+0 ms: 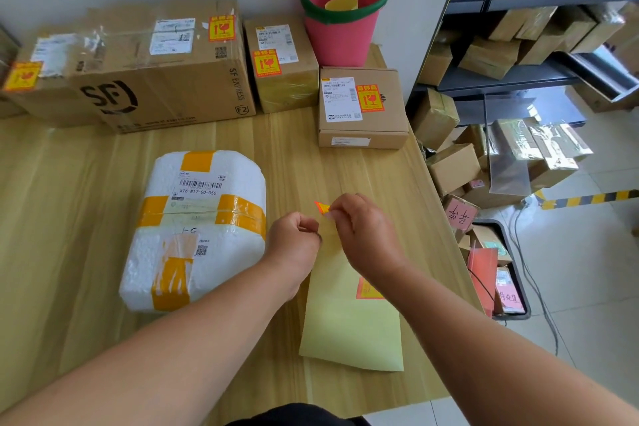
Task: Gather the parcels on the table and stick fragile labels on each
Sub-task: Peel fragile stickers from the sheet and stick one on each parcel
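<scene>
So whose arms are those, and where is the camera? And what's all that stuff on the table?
Those are a person's own arms. The camera sits on their head and looks down, so you see what they see. The right hand pinches an orange and yellow sticker, lifted just off a pale yellow sheet. The left hand pinches that sheet's top edge. On the wooden table lies a white foam parcel with yellow tape and no such sticker showing on it. Behind it stand a big brown box, a smaller box and a flat box, each already wearing a sticker. A pink bucket stands at the back.
</scene>
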